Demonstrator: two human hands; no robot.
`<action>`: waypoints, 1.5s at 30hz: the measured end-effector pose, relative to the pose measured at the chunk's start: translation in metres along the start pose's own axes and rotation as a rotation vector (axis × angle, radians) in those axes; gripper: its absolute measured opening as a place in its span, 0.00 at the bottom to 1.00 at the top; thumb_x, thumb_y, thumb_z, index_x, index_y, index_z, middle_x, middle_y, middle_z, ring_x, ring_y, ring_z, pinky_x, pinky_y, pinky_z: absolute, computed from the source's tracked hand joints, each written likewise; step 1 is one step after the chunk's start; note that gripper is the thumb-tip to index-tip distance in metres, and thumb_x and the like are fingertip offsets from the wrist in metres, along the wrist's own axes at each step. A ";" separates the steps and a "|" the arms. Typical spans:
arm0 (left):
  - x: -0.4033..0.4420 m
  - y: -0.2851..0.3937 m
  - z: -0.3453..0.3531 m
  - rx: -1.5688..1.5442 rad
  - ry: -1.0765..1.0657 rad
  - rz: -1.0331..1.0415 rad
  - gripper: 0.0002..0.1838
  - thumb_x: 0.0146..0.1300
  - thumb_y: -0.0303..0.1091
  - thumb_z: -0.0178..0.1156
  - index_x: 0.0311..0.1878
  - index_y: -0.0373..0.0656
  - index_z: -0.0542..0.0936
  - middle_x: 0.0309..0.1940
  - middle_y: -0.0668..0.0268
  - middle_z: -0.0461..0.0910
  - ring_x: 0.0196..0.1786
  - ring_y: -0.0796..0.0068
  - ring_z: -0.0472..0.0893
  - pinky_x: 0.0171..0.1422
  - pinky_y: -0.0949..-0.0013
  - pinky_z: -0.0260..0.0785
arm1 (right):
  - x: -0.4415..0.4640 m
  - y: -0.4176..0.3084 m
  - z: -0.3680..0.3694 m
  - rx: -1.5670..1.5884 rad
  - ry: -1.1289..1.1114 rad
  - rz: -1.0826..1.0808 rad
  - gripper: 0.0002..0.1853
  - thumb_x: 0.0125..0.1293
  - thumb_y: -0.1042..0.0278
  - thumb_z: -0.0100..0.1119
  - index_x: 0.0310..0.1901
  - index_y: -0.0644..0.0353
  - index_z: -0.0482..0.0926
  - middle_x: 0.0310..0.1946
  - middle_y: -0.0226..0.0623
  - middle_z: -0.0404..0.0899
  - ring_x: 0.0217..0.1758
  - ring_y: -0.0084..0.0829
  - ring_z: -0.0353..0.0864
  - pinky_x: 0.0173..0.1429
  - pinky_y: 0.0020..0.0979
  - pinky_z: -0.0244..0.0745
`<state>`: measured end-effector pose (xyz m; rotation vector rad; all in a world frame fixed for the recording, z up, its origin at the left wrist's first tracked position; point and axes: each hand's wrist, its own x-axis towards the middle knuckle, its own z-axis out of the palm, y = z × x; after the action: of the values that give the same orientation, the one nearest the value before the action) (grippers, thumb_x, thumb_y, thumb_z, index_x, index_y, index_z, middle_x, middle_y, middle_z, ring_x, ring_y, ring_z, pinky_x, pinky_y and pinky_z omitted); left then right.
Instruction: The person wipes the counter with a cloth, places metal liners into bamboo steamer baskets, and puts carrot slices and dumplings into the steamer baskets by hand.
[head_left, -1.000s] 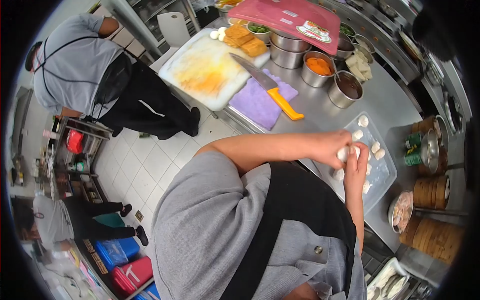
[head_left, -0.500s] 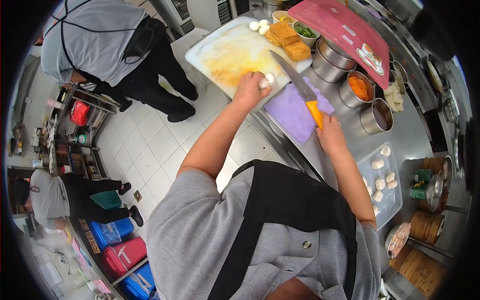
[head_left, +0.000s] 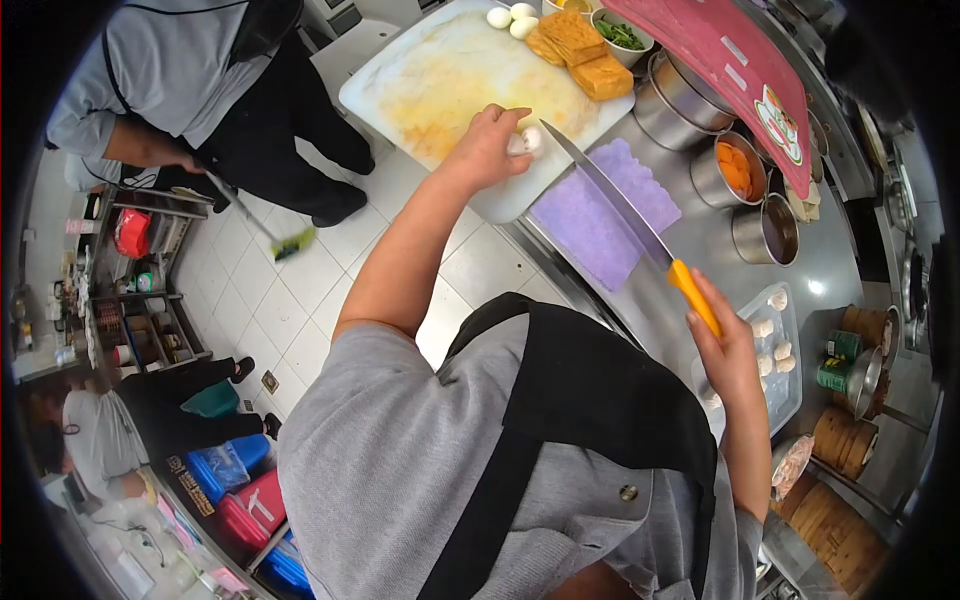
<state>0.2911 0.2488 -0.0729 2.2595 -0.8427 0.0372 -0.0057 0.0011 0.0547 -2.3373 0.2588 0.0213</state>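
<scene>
Nearest you, your black apron (head_left: 615, 390) and grey shirt (head_left: 380, 460) take up the bottom middle of the frame. Your right hand (head_left: 728, 350), right of centre, has its fingers closed around the orange handle of the knife (head_left: 640, 226). The blade slants to the upper left across the purple cloth (head_left: 592, 222), its tip just beside the mushrooms (head_left: 526, 142) in your other hand; you cannot tell whether the blade touches the cloth.

Beside your right hand, at the right, a clear tray (head_left: 783, 394) with more white mushrooms sits on the metal bench (head_left: 815, 290).

Your left hand (head_left: 484, 150), above the middle of the frame, holds its mushrooms between curled fingers at the near edge of the white board (head_left: 420, 80). Whether they touch the board is hidden.

Past the cloth, at the upper right, stand a pot of dark sauce (head_left: 772, 235) and one of orange slices (head_left: 733, 170). On the board's far side, at the top, lie browned blocks (head_left: 580, 55) and white eggs (head_left: 512, 20), with a bowl of greens (head_left: 622, 33) behind.

Farther off, at the upper left, a co-worker (head_left: 225, 110) grips a broom (head_left: 292, 243) over the tiled floor (head_left: 300, 325).
</scene>
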 end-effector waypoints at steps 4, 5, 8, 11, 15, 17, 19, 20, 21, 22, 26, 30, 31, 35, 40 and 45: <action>0.000 0.006 -0.003 0.040 -0.114 -0.033 0.36 0.48 0.36 0.71 0.64 0.47 0.71 0.46 0.55 0.72 0.51 0.57 0.75 0.56 0.62 0.71 | -0.015 -0.009 -0.016 0.082 -0.024 0.048 0.24 0.64 0.78 0.58 0.63 0.56 0.73 0.59 0.43 0.77 0.61 0.33 0.77 0.63 0.29 0.69; -0.001 0.008 -0.003 0.004 -0.114 -0.054 0.35 0.49 0.34 0.70 0.64 0.48 0.71 0.46 0.55 0.72 0.49 0.57 0.76 0.55 0.62 0.72 | -0.015 -0.011 -0.018 0.104 -0.042 0.067 0.24 0.64 0.79 0.59 0.63 0.56 0.73 0.59 0.43 0.77 0.60 0.32 0.77 0.63 0.28 0.68; -0.004 0.016 -0.004 -0.005 -0.085 -0.064 0.35 0.49 0.31 0.69 0.64 0.48 0.71 0.45 0.54 0.71 0.47 0.57 0.76 0.53 0.63 0.72 | -0.013 -0.012 -0.023 0.060 -0.057 0.042 0.25 0.63 0.79 0.60 0.63 0.56 0.73 0.57 0.43 0.78 0.59 0.32 0.78 0.62 0.27 0.69; -0.006 0.020 -0.004 0.019 -0.085 -0.105 0.36 0.49 0.31 0.68 0.65 0.52 0.70 0.43 0.54 0.69 0.44 0.58 0.76 0.52 0.63 0.72 | -0.010 -0.016 -0.026 0.023 -0.074 0.033 0.25 0.63 0.78 0.60 0.63 0.54 0.73 0.55 0.44 0.79 0.57 0.32 0.80 0.60 0.27 0.70; -0.006 0.023 -0.006 0.002 -0.112 -0.106 0.35 0.50 0.31 0.68 0.64 0.56 0.72 0.41 0.55 0.67 0.42 0.59 0.75 0.51 0.64 0.72 | -0.008 -0.018 -0.029 0.007 -0.101 0.059 0.25 0.63 0.78 0.60 0.63 0.53 0.74 0.54 0.45 0.79 0.55 0.32 0.81 0.58 0.27 0.71; -0.006 0.021 -0.004 -0.001 -0.111 -0.097 0.32 0.50 0.30 0.67 0.62 0.58 0.74 0.40 0.56 0.67 0.41 0.60 0.75 0.50 0.64 0.72 | -0.008 -0.018 -0.028 0.013 -0.097 0.060 0.25 0.63 0.77 0.60 0.62 0.53 0.74 0.54 0.46 0.79 0.55 0.33 0.81 0.57 0.27 0.72; -0.007 0.023 -0.005 -0.011 -0.117 -0.113 0.31 0.50 0.30 0.67 0.62 0.57 0.75 0.40 0.57 0.67 0.41 0.60 0.75 0.50 0.64 0.72 | -0.008 -0.017 -0.028 0.000 -0.094 0.035 0.24 0.63 0.77 0.61 0.62 0.54 0.74 0.54 0.46 0.79 0.55 0.34 0.81 0.57 0.27 0.72; -0.007 0.023 -0.005 -0.022 -0.119 -0.128 0.30 0.50 0.30 0.67 0.61 0.57 0.76 0.39 0.57 0.67 0.41 0.60 0.75 0.50 0.64 0.72 | -0.008 -0.017 -0.028 -0.014 -0.090 0.007 0.24 0.63 0.77 0.61 0.62 0.54 0.74 0.54 0.45 0.80 0.55 0.35 0.81 0.57 0.27 0.72; -0.007 0.024 -0.005 -0.021 -0.120 -0.126 0.30 0.50 0.30 0.67 0.61 0.57 0.76 0.39 0.57 0.67 0.41 0.60 0.75 0.50 0.64 0.72 | -0.008 -0.017 -0.028 -0.014 -0.089 0.008 0.24 0.63 0.77 0.61 0.62 0.54 0.74 0.54 0.45 0.80 0.55 0.35 0.81 0.57 0.27 0.72; -0.007 0.024 -0.005 -0.013 -0.121 -0.123 0.31 0.50 0.30 0.67 0.61 0.57 0.76 0.39 0.57 0.67 0.40 0.60 0.75 0.50 0.64 0.72 | -0.008 -0.017 -0.028 -0.007 -0.093 0.017 0.24 0.63 0.77 0.60 0.62 0.54 0.74 0.54 0.45 0.79 0.55 0.36 0.81 0.57 0.27 0.72; -0.007 0.023 -0.004 0.005 -0.117 -0.106 0.31 0.50 0.29 0.67 0.61 0.57 0.76 0.39 0.57 0.67 0.40 0.59 0.75 0.50 0.63 0.71 | -0.006 -0.018 -0.029 -0.001 -0.111 0.050 0.24 0.63 0.77 0.60 0.62 0.54 0.73 0.55 0.44 0.79 0.56 0.36 0.81 0.58 0.27 0.71; -0.006 0.021 -0.003 0.019 -0.107 -0.073 0.32 0.50 0.29 0.67 0.61 0.57 0.75 0.39 0.56 0.67 0.41 0.58 0.74 0.50 0.63 0.71 | -0.002 -0.027 -0.035 -0.002 -0.126 0.068 0.24 0.64 0.77 0.59 0.63 0.54 0.73 0.55 0.45 0.79 0.56 0.34 0.80 0.58 0.27 0.71; -0.006 0.021 -0.003 0.025 -0.118 -0.067 0.32 0.49 0.28 0.67 0.61 0.57 0.75 0.39 0.56 0.67 0.42 0.58 0.74 0.51 0.63 0.71 | 0.000 -0.032 -0.038 0.006 -0.149 0.108 0.24 0.65 0.76 0.58 0.63 0.54 0.73 0.53 0.45 0.80 0.52 0.30 0.81 0.57 0.26 0.71; -0.006 0.022 -0.003 0.031 -0.131 -0.037 0.32 0.49 0.28 0.67 0.61 0.55 0.75 0.39 0.56 0.67 0.43 0.57 0.73 0.51 0.63 0.70 | 0.011 -0.056 -0.054 -0.032 -0.199 0.136 0.25 0.65 0.76 0.57 0.64 0.52 0.72 0.44 0.43 0.83 0.38 0.23 0.79 0.48 0.25 0.72; -0.002 0.021 -0.004 0.033 -0.197 -0.080 0.33 0.48 0.29 0.69 0.62 0.56 0.74 0.44 0.55 0.69 0.50 0.53 0.72 0.57 0.59 0.71 | 0.031 -0.094 -0.072 -0.166 -0.297 0.206 0.25 0.65 0.74 0.56 0.65 0.50 0.71 0.31 0.45 0.82 0.26 0.23 0.72 0.37 0.28 0.71; -0.003 0.024 -0.007 0.044 -0.205 -0.072 0.33 0.49 0.28 0.68 0.62 0.56 0.74 0.45 0.55 0.69 0.51 0.52 0.72 0.57 0.59 0.71 | 0.035 -0.112 -0.071 -0.311 -0.293 0.094 0.25 0.65 0.73 0.56 0.65 0.49 0.70 0.34 0.53 0.80 0.27 0.40 0.80 0.38 0.33 0.73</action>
<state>0.2762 0.2421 -0.0538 2.3614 -0.8732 -0.2145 0.0458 0.0213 0.1802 -2.5859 0.2311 0.4767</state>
